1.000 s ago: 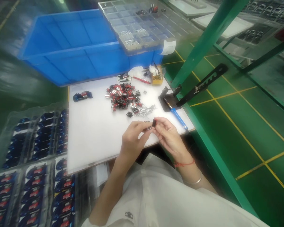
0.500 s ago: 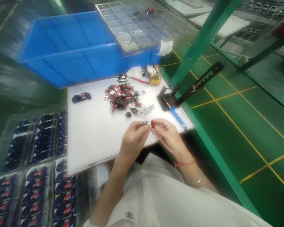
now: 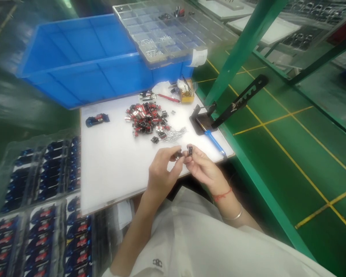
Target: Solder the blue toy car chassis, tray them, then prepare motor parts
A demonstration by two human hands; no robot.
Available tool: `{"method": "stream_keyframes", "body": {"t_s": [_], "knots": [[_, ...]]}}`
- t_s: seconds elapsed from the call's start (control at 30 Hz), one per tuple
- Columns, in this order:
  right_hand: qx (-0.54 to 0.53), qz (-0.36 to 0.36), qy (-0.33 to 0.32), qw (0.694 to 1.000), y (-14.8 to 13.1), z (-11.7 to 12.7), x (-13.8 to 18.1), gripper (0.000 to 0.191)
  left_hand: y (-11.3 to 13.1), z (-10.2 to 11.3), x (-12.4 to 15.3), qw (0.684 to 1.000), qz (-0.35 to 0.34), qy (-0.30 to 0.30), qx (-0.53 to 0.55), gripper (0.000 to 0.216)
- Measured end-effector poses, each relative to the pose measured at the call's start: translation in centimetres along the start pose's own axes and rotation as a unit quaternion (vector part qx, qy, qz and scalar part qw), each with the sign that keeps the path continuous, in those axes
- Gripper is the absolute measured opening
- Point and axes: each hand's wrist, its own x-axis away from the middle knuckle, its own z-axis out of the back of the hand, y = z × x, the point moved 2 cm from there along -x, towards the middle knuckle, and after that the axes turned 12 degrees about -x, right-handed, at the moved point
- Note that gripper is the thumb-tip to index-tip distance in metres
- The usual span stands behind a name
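left hand (image 3: 162, 166) pinches a small shiny part (image 3: 178, 154); right hand (image 3: 202, 168) pinches a black piece (image 3: 190, 150) beside it; red-and-black parts (image 3: 146, 118) lie heaped beyond.

Hazy light, pale bright tabletop (image 3: 112, 165), smeared, stretched outer edges.

Both forearms bare. Left forearm (image 3: 134, 229) rises from lower left; right forearm (image 3: 236, 213) slants in from lower right. Left hand (image 3: 162, 165) shows its back upward, thumb (image 3: 177, 170) and forefinger arched into a closed pinch. Right hand (image 3: 203, 167) has its fingers curled inward, tips gripping. The two hands meet closely at the fingertips, before the torso (image 3: 190, 231).
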Motion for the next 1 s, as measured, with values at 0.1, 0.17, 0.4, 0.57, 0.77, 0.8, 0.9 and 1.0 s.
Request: {"method": "stream_keyframes", "body": {"t_s": [0.1, 0.17, 0.4, 0.57, 0.77, 0.8, 0.9, 1.0], "knots": [[-0.007, 0.002, -0.01, 1.0, 0.2, 0.3, -0.1, 0.034, 0.1, 0.1, -0.1, 1.0, -0.001, -0.014, 0.003, 0.026], [-0.011, 0.007, -0.007, 1.0, 0.4, 0.5, -0.2, 0.034, 0.1, 0.1, -0.2, 0.999, -0.006, -0.031, 0.01, 0.028], [0.03, -0.002, -0.006, 1.0, 0.4, 1.2, -0.5, 0.032, -0.6, -0.2, -0.5, 0.995, -0.032, -0.095, 0.026, 0.031], [0.044, -0.008, -0.01, 0.999, 0.4, 1.0, -0.6, 0.031, -0.9, -0.2, -0.6, 0.994, -0.044, -0.095, 0.008, 0.028], [0.061, 0.032, 0.008, 0.998, 0.3, 0.2, -0.4, 0.03, -0.8, -0.1, -0.6, 0.994, -0.07, -0.059, -0.062, 0.024], [0.06, 0.034, 0.01, 0.998, 0.2, 0.0, -0.4, 0.03, -0.8, -0.1, -0.6, 0.994, -0.074, -0.053, -0.066, 0.024], [0.055, 0.024, 0.022, 0.998, 0.1, -0.4, -0.2, 0.031, -0.8, -0.1, -0.6, 0.994, -0.082, -0.039, -0.065, 0.025], [0.056, 0.019, 0.034, 0.998, 0.0, -0.6, -0.1, 0.031, -0.9, -0.2, -0.5, 0.994, -0.083, -0.034, -0.07, 0.025]]}}
